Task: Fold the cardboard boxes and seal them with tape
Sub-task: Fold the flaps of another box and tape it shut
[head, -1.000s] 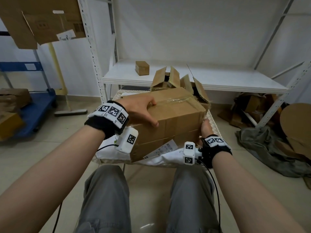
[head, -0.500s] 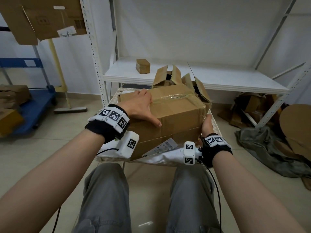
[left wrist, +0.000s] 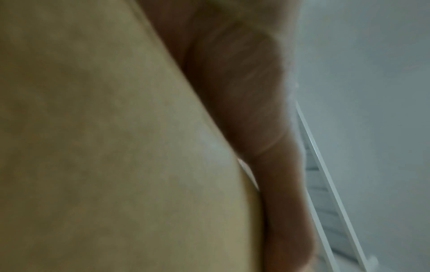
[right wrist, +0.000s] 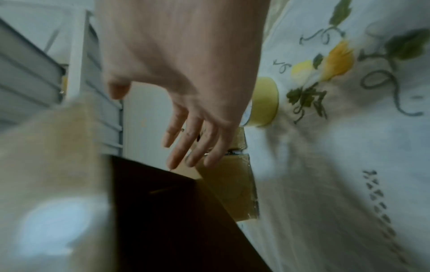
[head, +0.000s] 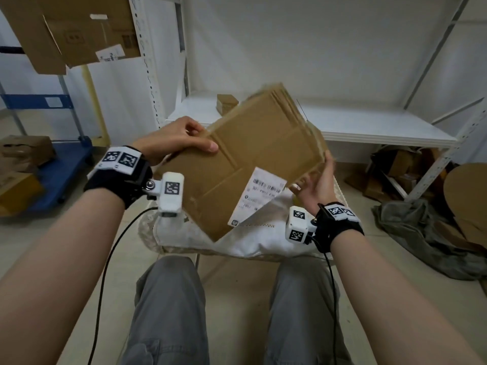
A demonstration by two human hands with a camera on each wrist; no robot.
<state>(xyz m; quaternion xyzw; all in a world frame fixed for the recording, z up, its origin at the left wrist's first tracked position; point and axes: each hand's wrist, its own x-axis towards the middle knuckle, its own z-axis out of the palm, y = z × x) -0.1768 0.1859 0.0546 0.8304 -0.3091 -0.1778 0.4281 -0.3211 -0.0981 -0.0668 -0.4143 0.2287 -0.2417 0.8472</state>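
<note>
A brown cardboard box (head: pixel 250 159) with a white shipping label (head: pixel 261 196) hangs tilted above the small table, its broad face towards me. My left hand (head: pixel 179 138) grips its upper left edge, thumb on the face and fingers curled behind. In the left wrist view the box (left wrist: pixel 104 147) fills the frame beside my hand (left wrist: pixel 244 92). My right hand (head: pixel 316 180) lies at the box's lower right side with straight fingers. In the right wrist view that hand (right wrist: pixel 186 82) is spread, and a yellow tape roll (right wrist: pixel 265 103) lies on the cloth behind it.
A white embroidered cloth (head: pixel 263 241) covers the small table over my knees. Behind it is a white shelf (head: pixel 369 122) with a small box (head: pixel 226 102). A blue cart (head: pixel 60 167) with boxes stands left. Scrap cardboard and a grey cloth (head: pixel 421 233) lie on the floor right.
The box has been lifted off the table and tipped up, so its labelled side now faces me. My left hand moved to its upper edge; my right hand slid along its right side.
</note>
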